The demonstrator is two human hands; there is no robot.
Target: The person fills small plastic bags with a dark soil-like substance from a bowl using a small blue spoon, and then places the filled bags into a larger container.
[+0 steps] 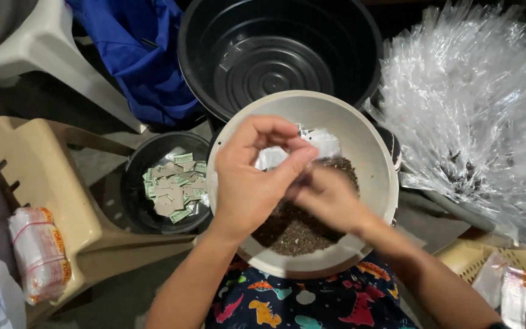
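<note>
Here, the left hand (252, 180) is hovering over the round beige plastic bowl (366, 143), its thumb and fingers pinching narrowly on a small clear plastic packet (302, 146) held above the bowl's middle. The right hand (327, 195) is sitting just beside it, low in the bowl and blurred, so I cannot tell whether it is gripping anything. A heap of dark brown seeds (296, 231) is lying along the bowl's near side, under both hands. A big black plastic tub (278, 52) is standing beyond the bowl's far edge. A smaller black bowl of little green-and-white paper labels (175, 186) is sitting just beside the beige bowl's left edge. A pile of clear cellophane bags (476, 103) is spreading out to the right.
</note>
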